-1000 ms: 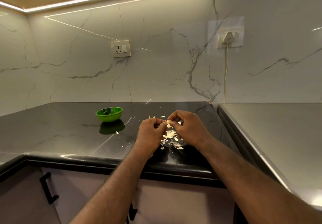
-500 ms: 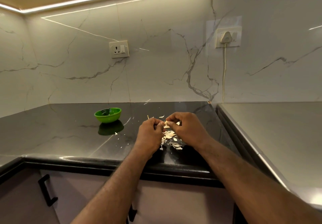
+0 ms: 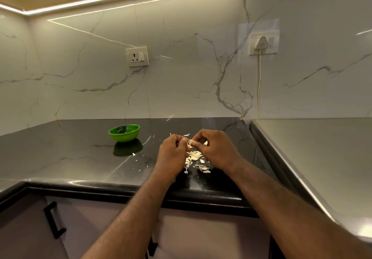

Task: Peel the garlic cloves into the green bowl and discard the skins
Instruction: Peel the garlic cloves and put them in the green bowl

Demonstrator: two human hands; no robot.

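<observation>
My left hand (image 3: 171,152) and my right hand (image 3: 216,148) meet above the black counter (image 3: 80,158), fingers curled, pinching a small pale garlic clove (image 3: 190,143) between them. Most of the clove is hidden by the fingertips. Under the hands lies a heap of pale garlic skins (image 3: 196,159), with stray flakes scattered to the left. The green bowl (image 3: 124,133) stands upright on the counter, to the left of and beyond my left hand. Its contents cannot be made out.
A marble wall runs behind the counter with an empty socket (image 3: 137,56) and a plugged socket (image 3: 263,42) whose white cord hangs down. A steel surface (image 3: 322,158) adjoins on the right. Cabinet handles (image 3: 53,220) show below the counter's front edge.
Both hands stay over the skin heap, with the fingers shifting slightly on the clove. The bowl has not moved.
</observation>
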